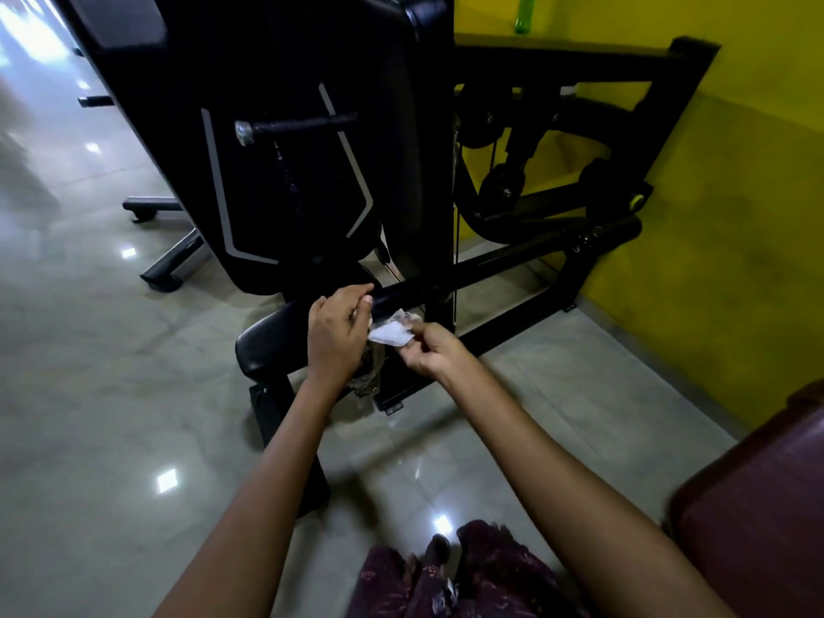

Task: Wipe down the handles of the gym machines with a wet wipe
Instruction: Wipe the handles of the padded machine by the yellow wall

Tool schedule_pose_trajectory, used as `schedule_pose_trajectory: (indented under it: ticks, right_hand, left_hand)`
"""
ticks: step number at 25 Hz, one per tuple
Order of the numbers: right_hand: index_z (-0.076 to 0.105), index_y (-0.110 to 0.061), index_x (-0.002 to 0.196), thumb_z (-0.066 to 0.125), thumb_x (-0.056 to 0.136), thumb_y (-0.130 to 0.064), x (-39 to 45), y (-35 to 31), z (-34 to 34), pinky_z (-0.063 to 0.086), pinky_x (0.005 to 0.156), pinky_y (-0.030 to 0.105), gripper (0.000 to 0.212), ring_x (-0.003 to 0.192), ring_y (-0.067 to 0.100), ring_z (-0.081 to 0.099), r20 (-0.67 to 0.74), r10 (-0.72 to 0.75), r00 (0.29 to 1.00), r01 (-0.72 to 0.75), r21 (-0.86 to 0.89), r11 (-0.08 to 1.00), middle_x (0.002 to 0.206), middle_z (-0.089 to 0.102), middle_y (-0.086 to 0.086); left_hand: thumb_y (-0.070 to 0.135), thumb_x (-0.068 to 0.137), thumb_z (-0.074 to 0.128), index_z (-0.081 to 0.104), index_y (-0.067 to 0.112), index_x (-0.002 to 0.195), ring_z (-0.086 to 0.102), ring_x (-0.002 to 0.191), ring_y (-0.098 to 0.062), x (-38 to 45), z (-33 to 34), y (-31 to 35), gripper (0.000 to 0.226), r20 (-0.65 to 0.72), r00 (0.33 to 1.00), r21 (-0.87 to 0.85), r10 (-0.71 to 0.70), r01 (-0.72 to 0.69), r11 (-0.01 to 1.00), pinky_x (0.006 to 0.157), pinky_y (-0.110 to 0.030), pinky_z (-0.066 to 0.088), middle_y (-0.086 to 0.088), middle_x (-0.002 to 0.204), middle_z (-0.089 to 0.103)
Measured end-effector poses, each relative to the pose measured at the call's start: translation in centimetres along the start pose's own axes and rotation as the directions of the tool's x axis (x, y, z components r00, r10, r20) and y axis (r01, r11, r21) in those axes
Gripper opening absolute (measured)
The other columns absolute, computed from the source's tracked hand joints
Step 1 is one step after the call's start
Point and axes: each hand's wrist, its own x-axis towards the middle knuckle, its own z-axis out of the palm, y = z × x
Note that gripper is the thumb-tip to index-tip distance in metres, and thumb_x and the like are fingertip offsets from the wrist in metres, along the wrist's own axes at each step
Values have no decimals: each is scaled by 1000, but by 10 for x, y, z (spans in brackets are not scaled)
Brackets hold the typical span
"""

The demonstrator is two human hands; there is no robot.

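My right hand (426,352) pinches a crumpled white wet wipe (390,334) just above the low black frame of a gym machine (490,260). My left hand (336,334) is right beside the wipe, its index finger and thumb stretched toward it. A clear plastic bottle (368,376) hangs below that palm, seemingly held by the lower fingers, which are hidden. A black bar handle (303,124) with a chrome end cap (243,132) sticks out higher up, in front of the machine's dark shroud, apart from both hands.
A black padded seat (272,341) lies under my left wrist. Black bench legs (171,256) stand on the glossy tiled floor at left. A yellow wall (735,194) closes the right side, with a green bottle (526,13) on its ledge. A maroon pad (758,506) is at lower right.
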Motion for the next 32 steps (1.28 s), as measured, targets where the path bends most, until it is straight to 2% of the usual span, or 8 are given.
schedule_pose_trajectory:
  ticks: [3,9,12,16,21,25,29,32]
  right_hand:
    - [45,1,71,25,98,7,3,-22,-1,14,113,40,33,116,32,49,-37,-61,997,63,82,995,77,63,30]
    - [51,2,77,28,97,6,-2,-25,-8,22,114,34,31,123,31,47,14,57,998,-56,-65,996,99,55,27]
    - [50,7,82,27,98,5,7,-56,-14,47,75,4,29,80,17,71,7,32,999,-32,1,999,94,53,26]
    - [54,3,92,28,98,5,19,-38,-12,26,110,36,26,121,28,51,35,70,997,-69,-44,997,108,57,31]
    - [48,3,79,28,100,-3,30,-81,-24,39,36,12,29,36,17,59,-17,97,995,-94,132,987,46,58,19]
    - [47,-3,74,28,97,1,39,-56,-25,49,79,10,30,38,18,59,78,62,995,-71,124,990,46,59,10]
    - [47,-2,75,32,100,-4,43,-82,-35,41,28,20,30,29,17,55,61,47,997,-59,199,978,49,58,11]
    - [48,-6,73,35,98,-1,42,-70,-38,51,43,20,29,34,14,58,86,6,996,-23,202,979,47,59,6]
  left_hand:
    - [27,94,37,62,8,119,51,123,-22,-1,2,14,40,0,999,229,-43,41,973,109,-50,28,-7,123,63]
    - [22,93,42,58,0,122,40,131,-33,5,16,36,40,73,997,498,-32,-8,867,110,-49,22,-17,132,55]
    - [32,87,33,61,1,116,57,98,-33,3,29,41,51,6,1000,529,-14,9,848,88,-46,41,-14,107,66]
    - [36,92,37,65,5,110,57,83,-31,1,35,42,47,-83,996,555,10,38,831,79,-41,43,-11,95,68]
    - [37,94,40,68,6,106,55,81,-27,0,40,36,43,-138,986,570,93,2,821,78,-39,41,-7,95,69]
    - [35,92,46,69,6,104,50,83,-23,2,42,32,39,-206,966,612,155,4,791,83,-38,38,-6,94,69]
    - [42,90,46,65,7,110,57,94,-28,-5,44,37,45,-137,988,712,77,44,700,98,-52,37,-8,101,67]
    - [50,89,40,60,6,116,56,105,-34,-7,49,44,55,-75,997,802,-34,81,592,103,-62,26,-12,107,63]
